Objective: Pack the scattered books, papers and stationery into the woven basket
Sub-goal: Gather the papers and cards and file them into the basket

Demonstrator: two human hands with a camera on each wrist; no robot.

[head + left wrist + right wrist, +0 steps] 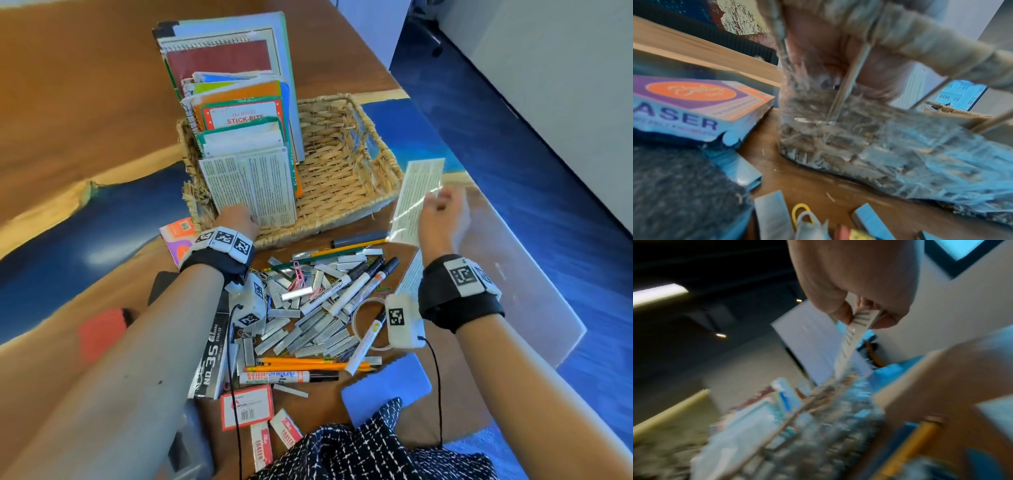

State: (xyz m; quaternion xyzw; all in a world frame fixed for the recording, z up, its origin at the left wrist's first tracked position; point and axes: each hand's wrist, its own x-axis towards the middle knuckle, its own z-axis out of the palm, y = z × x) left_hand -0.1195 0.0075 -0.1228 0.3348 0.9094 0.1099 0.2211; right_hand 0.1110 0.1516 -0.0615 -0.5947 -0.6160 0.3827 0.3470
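The woven basket (pixel 346 178) stands at the table's middle, with notebooks and pads (pixel 236 113) upright in its left half. Printed sheets (pixel 253 188) lean at its front left. My left hand (pixel 241 219) reaches over the front rim to those sheets, its fingers hidden behind them. The left wrist view shows my palm behind the blurred basket wall (pixel 859 146). To the right of the basket, my right hand (pixel 440 200) pinches a long printed paper strip (pixel 416 198) in the air. In the right wrist view the thumb and fingers (pixel 840 313) pinch the strip (pixel 851 340).
Loose staple strips (pixel 301 325), markers (pixel 346 291), pencils (pixel 308 363), a tape roll (pixel 359 308), erasers (pixel 284 428), a black staple box (pixel 212 356) and a blue pad (pixel 387 387) lie in front of the basket. A purple eraser box (pixel 694 104) sits at its left.
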